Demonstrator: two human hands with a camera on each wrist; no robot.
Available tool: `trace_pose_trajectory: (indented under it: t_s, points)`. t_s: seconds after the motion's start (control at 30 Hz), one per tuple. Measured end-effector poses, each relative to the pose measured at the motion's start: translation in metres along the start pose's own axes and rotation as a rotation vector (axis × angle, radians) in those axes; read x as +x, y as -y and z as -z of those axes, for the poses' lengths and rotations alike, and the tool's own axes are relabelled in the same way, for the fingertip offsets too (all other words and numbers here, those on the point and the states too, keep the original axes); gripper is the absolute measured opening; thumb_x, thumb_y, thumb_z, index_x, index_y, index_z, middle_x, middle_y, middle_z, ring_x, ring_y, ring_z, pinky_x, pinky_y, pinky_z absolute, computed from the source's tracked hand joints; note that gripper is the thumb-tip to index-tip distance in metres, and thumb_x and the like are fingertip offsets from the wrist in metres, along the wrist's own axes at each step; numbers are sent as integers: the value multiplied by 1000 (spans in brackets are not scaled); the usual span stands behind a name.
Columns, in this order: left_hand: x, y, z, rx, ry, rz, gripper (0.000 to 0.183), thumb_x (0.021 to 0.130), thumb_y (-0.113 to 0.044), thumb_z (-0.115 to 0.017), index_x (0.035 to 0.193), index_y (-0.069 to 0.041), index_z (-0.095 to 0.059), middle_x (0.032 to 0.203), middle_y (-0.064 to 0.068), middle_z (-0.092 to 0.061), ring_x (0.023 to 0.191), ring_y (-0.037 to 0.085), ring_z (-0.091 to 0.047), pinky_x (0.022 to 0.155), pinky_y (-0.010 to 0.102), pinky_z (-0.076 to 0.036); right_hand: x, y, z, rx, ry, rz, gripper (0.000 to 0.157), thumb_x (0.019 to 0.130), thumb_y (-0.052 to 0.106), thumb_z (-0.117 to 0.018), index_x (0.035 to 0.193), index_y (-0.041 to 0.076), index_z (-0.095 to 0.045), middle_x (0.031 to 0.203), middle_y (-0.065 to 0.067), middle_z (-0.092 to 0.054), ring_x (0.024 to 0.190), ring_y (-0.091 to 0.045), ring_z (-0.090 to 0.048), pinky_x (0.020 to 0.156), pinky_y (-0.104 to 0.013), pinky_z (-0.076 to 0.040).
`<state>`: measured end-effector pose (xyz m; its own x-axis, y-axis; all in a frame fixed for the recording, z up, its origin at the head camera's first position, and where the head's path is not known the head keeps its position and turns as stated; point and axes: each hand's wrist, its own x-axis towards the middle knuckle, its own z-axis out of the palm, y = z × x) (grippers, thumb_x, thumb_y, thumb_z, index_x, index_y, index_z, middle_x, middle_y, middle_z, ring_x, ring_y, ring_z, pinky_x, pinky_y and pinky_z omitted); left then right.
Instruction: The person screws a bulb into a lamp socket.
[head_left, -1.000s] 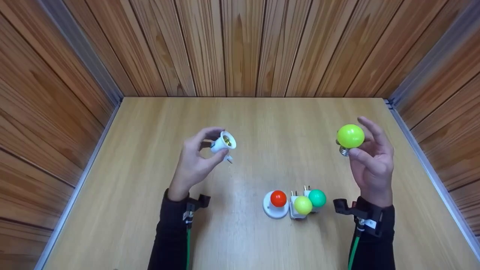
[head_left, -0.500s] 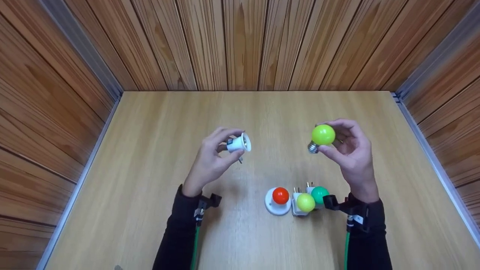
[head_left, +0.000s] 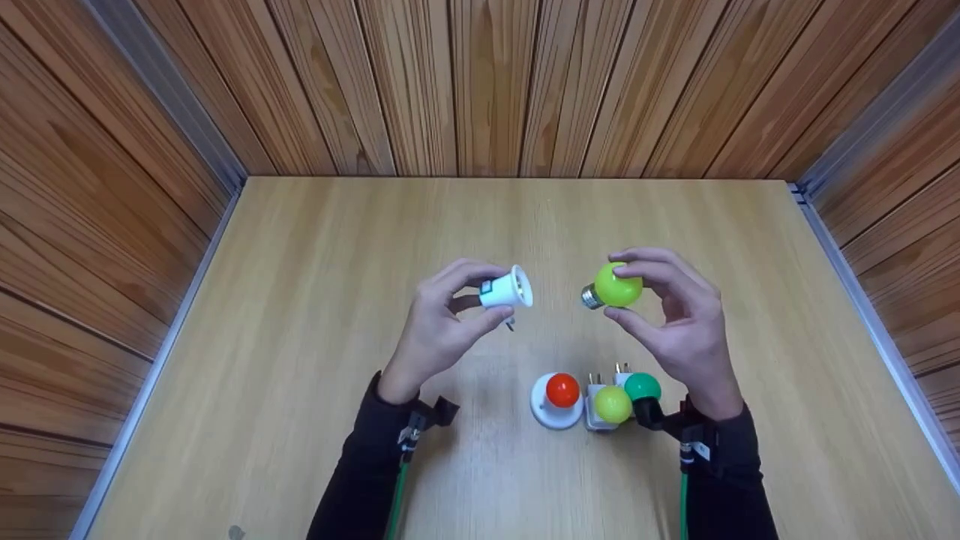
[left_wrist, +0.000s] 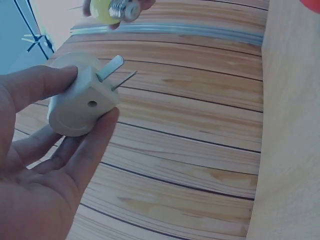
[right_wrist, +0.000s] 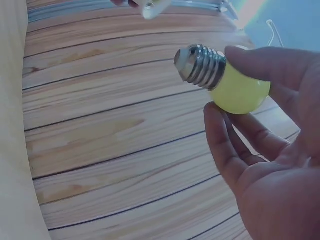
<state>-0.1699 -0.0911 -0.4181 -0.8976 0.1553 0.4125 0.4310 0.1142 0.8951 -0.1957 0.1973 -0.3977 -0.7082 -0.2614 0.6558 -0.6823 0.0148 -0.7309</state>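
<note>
My left hand (head_left: 442, 330) pinches a white plug-in bulb socket (head_left: 498, 291) between thumb and fingers, its open mouth turned to the right. In the left wrist view two flat metal prongs stick out of the socket (left_wrist: 75, 107). Across from it, my right hand (head_left: 679, 322) holds a yellow-green light bulb (head_left: 621, 286) by its globe. The bulb's threaded metal base points left at the socket, with a gap between the two. The right wrist view shows the bulb (right_wrist: 240, 92) with its screw base bare.
On the table (head_left: 337, 247), below the hands, stand a red bulb (head_left: 562, 390) on a round white base (head_left: 551, 416), a yellow bulb (head_left: 613, 405) and a green bulb (head_left: 643, 385) on white plug sockets. The right wrist mount partly covers the green one. Wooden walls enclose the table.
Both hands have come closer together: the left moved right with the socket, the right moved left with the bulb. The bulb has tilted so its base points left; the socket's mouth has turned rightward.
</note>
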Motion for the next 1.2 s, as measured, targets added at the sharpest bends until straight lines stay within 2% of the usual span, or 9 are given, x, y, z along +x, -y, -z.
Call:
trace_pose_trajectory:
  t_s: [0.17, 0.4, 0.73, 1.0, 1.2]
  points:
    - [-1, -5, -3, 14, 45, -24, 38, 91, -6, -81, 128, -3, -73, 123, 16, -74, 111, 24, -71, 94, 33, -67, 0, 0, -11, -2, 14, 71, 47, 69, -32, -77, 111, -17, -64, 132, -7, -71, 124, -19, -70, 109, -24, -59]
    - [-3, -7, -7, 70, 96, -53, 39, 92, -14, -84, 129, -6, -73, 123, 13, -77, 103, 22, -74, 87, 29, -68, -3, -2, -22, -38, 54, 95, 50, 65, -30, -82, 107, -14, -61, 129, -3, -67, 122, -14, -69, 107, -24, -60]
    - [-4, -7, -13, 86, 88, -72, 38, 91, -15, -84, 126, -4, -73, 119, 12, -76, 98, 21, -73, 85, 29, -68, -3, -4, -27, -69, 107, 136, 48, 68, -23, -86, 107, -11, -60, 121, -23, -63, 119, -11, -68, 105, -23, -60]
    - [-4, -6, -13, 108, 30, -115, 38, 91, -16, -84, 126, -5, -74, 117, 11, -76, 98, 20, -73, 86, 29, -68, -2, -6, -25, -33, 166, 206, 47, 69, -25, -82, 109, -9, -65, 122, -26, -66, 120, -16, -70, 105, -24, -61]
    - [-4, -6, -13, 119, 37, -122, 38, 91, -17, -84, 126, -6, -76, 120, 11, -78, 103, 19, -75, 92, 29, -67, -1, -6, -22, -47, 163, 213, 47, 68, -25, -83, 109, -9, -68, 120, -26, -66, 118, -15, -70, 105, -22, -61]
